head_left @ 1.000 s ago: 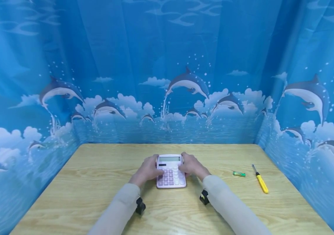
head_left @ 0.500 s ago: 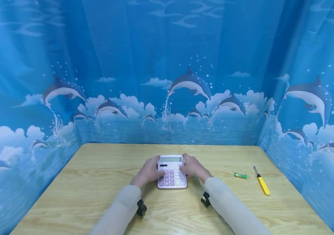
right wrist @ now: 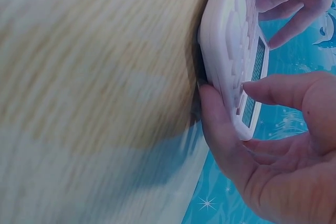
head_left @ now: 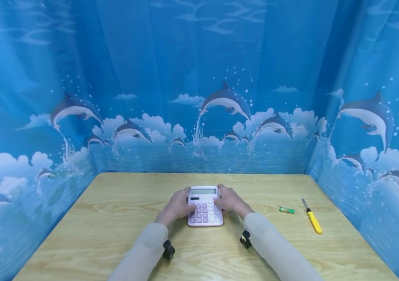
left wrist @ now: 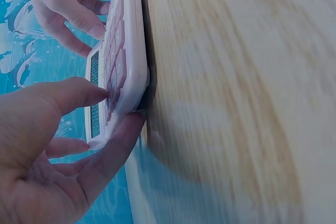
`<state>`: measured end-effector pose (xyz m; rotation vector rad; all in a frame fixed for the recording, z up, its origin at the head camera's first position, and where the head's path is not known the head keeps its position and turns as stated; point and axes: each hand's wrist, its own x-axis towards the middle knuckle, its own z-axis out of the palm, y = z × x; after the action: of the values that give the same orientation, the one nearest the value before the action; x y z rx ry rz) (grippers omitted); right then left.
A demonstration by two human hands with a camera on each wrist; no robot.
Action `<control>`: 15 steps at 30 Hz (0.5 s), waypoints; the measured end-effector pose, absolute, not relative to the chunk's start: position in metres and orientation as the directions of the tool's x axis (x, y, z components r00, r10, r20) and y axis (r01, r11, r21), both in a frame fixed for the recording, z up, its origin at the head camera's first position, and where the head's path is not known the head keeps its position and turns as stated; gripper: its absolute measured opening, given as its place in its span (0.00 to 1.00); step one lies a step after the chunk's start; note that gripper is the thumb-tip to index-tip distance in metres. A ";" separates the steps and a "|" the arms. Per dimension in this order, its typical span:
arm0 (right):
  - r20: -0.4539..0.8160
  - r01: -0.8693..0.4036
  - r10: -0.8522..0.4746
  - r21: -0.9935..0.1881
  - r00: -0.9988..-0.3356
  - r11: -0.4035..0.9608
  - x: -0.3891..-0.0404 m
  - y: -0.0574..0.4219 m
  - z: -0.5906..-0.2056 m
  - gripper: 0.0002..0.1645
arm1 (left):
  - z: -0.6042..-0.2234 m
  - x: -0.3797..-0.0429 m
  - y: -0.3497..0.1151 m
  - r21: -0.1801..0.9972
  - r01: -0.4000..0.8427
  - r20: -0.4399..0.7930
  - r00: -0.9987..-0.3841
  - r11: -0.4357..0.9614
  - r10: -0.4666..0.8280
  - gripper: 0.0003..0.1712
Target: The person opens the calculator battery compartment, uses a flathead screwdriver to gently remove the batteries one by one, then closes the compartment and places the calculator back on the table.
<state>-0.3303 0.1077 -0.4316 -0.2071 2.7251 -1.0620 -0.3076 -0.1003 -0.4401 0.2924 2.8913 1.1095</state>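
Note:
A pale pink calculator (head_left: 204,214) lies in the middle of the wooden table, its display at the far end. My left hand (head_left: 177,203) grips its left side; in the left wrist view the thumb (left wrist: 84,94) is on the keys and a finger reaches under the edge. On the opposite side my right hand (head_left: 230,199) holds it the same way, thumb (right wrist: 278,88) over the keys and a finger (right wrist: 215,114) at the lower edge. The underside of the calculator is hidden.
To the right on the table (head_left: 115,218) lie a green battery (head_left: 286,210) and a screwdriver (head_left: 313,221) with a yellow handle. A blue dolphin-print curtain (head_left: 199,78) surrounds the table's back and sides.
The whole head view has shifted by a few pixels. Both hands keep their hold on the calculator, with no other visible change.

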 end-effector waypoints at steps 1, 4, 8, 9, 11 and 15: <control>-0.139 -0.057 -0.207 -0.683 -0.968 0.728 -0.330 0.108 -0.432 0.43 | -0.440 -0.307 -0.100 0.667 0.161 0.036 -0.982 0.727 0.184 0.47; -0.128 -0.073 -0.220 -0.690 -0.967 0.720 -0.329 0.108 -0.434 0.42 | -0.442 -0.307 -0.102 0.659 0.157 0.036 -0.983 0.736 0.178 0.46; -0.119 -0.092 -0.229 -0.671 -0.966 0.736 -0.327 0.110 -0.434 0.40 | -0.442 -0.306 -0.107 0.629 0.172 0.062 -0.983 0.759 0.171 0.41; -0.112 -0.102 -0.230 -0.655 -0.967 0.749 -0.327 0.111 -0.433 0.40 | -0.443 -0.306 -0.109 0.617 0.177 0.071 -0.983 0.767 0.170 0.40; -0.089 -0.122 -0.220 -0.607 -0.971 0.785 -0.326 0.112 -0.432 0.39 | -0.442 -0.306 -0.113 0.598 0.190 0.088 -0.981 0.779 0.171 0.38; -0.033 -0.147 -0.192 -0.519 -0.981 0.842 -0.323 0.116 -0.428 0.38 | -0.440 -0.303 -0.119 0.563 0.206 0.107 -0.978 0.800 0.177 0.37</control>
<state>-0.3230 0.1161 -0.4276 -0.2706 2.9339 -0.8171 -0.3026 -0.1191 -0.4398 0.3221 3.0272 0.9556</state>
